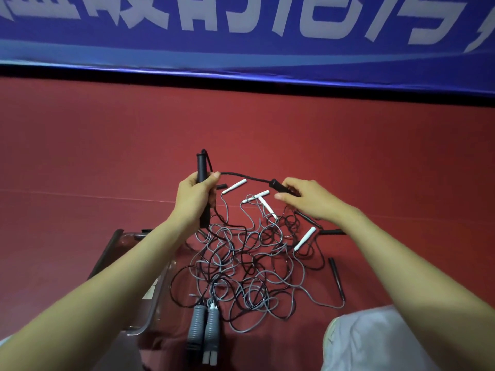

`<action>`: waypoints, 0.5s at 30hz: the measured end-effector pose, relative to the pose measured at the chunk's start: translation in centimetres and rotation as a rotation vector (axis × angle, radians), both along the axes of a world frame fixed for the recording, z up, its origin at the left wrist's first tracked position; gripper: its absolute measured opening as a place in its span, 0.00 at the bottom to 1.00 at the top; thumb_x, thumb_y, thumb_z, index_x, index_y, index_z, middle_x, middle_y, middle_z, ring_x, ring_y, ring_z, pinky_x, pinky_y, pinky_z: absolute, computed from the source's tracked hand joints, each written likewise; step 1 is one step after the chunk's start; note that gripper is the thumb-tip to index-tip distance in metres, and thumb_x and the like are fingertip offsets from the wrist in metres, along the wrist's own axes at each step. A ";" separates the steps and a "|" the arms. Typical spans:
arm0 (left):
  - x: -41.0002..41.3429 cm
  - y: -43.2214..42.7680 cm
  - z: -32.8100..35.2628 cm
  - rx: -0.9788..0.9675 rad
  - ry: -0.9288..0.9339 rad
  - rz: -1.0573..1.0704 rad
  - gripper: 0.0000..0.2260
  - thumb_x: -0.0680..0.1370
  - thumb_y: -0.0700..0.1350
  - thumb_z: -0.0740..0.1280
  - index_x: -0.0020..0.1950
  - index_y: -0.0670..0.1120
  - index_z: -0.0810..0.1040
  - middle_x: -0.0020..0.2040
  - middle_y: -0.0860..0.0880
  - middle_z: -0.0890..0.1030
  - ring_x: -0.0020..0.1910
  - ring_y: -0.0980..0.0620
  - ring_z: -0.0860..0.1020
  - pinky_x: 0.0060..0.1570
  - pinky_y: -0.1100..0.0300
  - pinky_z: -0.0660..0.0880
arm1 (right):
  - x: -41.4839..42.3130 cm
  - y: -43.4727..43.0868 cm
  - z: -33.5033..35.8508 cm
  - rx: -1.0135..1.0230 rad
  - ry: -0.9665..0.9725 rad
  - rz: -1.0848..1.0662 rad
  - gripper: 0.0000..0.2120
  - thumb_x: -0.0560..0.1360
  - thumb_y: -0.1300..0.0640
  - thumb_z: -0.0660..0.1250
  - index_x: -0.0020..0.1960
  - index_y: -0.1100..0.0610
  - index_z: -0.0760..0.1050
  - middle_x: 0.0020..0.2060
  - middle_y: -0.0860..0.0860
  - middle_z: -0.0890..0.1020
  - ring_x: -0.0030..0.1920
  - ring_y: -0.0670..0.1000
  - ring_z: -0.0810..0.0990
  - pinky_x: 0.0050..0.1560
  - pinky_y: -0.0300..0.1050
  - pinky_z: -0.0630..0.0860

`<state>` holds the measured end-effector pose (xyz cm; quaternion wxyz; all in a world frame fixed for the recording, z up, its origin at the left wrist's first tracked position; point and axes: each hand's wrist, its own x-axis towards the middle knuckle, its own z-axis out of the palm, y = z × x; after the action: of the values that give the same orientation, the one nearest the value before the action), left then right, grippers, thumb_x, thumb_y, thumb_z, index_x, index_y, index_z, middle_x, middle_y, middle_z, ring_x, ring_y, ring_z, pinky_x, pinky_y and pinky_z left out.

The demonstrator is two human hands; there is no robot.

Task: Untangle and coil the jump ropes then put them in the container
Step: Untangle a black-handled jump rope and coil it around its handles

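A tangle of grey and black jump ropes [249, 266] lies on the red floor in front of me. My left hand [197, 198] grips an upright black handle [201, 167] above the pile. My right hand [308, 199] pinches a second black handle [278, 184], and a black cord [241, 174] runs between the two. Several white handles [235, 186] lie at the far side of the tangle. Two grey ribbed handles [205, 330] rest side by side at the near edge. A clear plastic container [117, 242] stands at the left, partly hidden by my left forearm.
Another black handle [338, 279] lies on the floor at the right of the pile. A blue banner [241, 36] with white lettering runs along the far wall. My knee in light cloth [375, 341] shows at the bottom right. Red floor stretches on both sides.
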<state>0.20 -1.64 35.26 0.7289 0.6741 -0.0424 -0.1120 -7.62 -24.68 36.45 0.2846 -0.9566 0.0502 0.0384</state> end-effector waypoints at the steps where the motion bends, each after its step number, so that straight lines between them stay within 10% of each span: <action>1: 0.2 0.1 0.0 0.021 0.005 0.007 0.07 0.79 0.41 0.67 0.42 0.44 0.72 0.29 0.49 0.68 0.23 0.56 0.65 0.24 0.65 0.65 | 0.0 -0.1 0.2 -0.032 -0.008 -0.011 0.13 0.79 0.42 0.61 0.48 0.53 0.71 0.33 0.51 0.75 0.33 0.52 0.71 0.35 0.46 0.64; 9: -0.1 -0.5 -0.5 0.169 0.210 -0.101 0.09 0.80 0.39 0.61 0.40 0.42 0.71 0.31 0.46 0.70 0.24 0.53 0.66 0.24 0.65 0.66 | 0.3 0.5 0.4 0.031 0.045 -0.090 0.14 0.76 0.44 0.66 0.48 0.56 0.71 0.32 0.49 0.74 0.31 0.49 0.71 0.32 0.44 0.65; 15: -2.7 -2.1 0.5 -0.065 0.295 -0.257 0.05 0.80 0.32 0.59 0.47 0.40 0.71 0.36 0.44 0.74 0.33 0.50 0.73 0.32 0.63 0.74 | 0.8 2.5 0.9 0.796 0.005 -0.304 0.12 0.81 0.49 0.60 0.56 0.58 0.72 0.35 0.55 0.74 0.22 0.47 0.72 0.20 0.37 0.68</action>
<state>-2.46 -3.78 35.71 0.7283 0.6154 -0.0244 -0.3003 -6.78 -22.22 37.36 0.6341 -0.7536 0.1727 0.0146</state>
